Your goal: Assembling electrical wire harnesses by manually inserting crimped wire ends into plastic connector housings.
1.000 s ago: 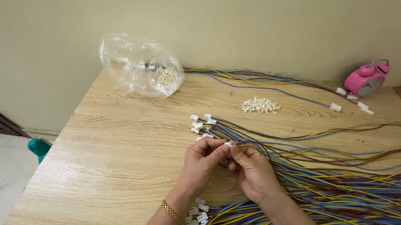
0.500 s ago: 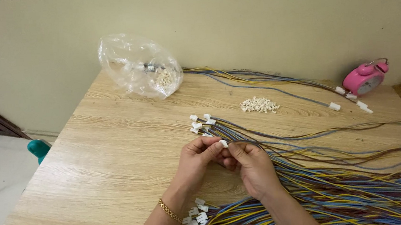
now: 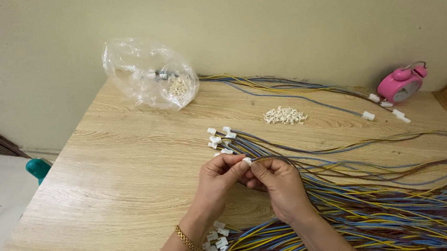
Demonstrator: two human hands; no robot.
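Note:
My left hand [image 3: 217, 179] pinches a small white plastic connector [image 3: 247, 161] between thumb and fingertips. My right hand [image 3: 279, 185] meets it from the right, fingers closed on the coloured wires [image 3: 289, 160] that run into that connector. Both hands hover just above the wooden table [image 3: 122, 174]. Just beyond them lie several finished white connector ends [image 3: 219, 139] on blue, yellow and brown wires. A gold bracelet [image 3: 188, 240] sits on my left wrist.
A large spread of blue, yellow and brown wire harnesses [image 3: 396, 202] covers the table's right side. More white connectors [image 3: 216, 246] lie by my left forearm. A small pile of loose white housings [image 3: 284, 116], a clear plastic bag [image 3: 149, 75] and a pink alarm clock [image 3: 401, 84] stand farther back.
Both hands stay together at the same spot; the fingers shift slightly around the connector and wires. Nothing else on the table has moved.

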